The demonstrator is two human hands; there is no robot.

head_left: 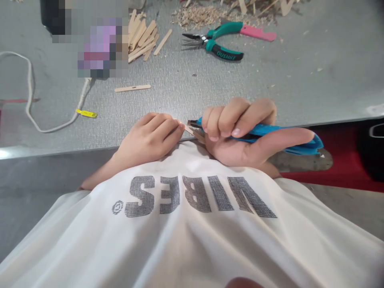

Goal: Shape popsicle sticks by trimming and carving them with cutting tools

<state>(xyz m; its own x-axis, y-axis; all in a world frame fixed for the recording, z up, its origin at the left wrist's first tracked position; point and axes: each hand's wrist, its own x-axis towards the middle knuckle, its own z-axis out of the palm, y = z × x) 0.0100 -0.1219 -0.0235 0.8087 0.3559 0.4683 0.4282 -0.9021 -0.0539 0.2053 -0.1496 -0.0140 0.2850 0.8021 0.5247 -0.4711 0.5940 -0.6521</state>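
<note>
My left hand (pixel 150 136) pinches a thin wooden stick (pixel 194 133) close to my chest, at the near edge of the grey table (pixel 210 92). My right hand (pixel 240 132) is closed round a blue-handled cutting tool (pixel 288 138), its dark tip resting against the stick. The tool's blade is mostly hidden by my fingers. Both hands sit just above my white shirt (pixel 192 224).
Green-handled pliers (pixel 214 42) and a pink tool (pixel 258 33) lie at the far side. A pile of wooden sticks (pixel 142 36), one loose stick (pixel 132 88), wood shavings (pixel 204 14), a white cord (pixel 30 96) with a yellow tag (pixel 86 113), and a blurred object lie there too.
</note>
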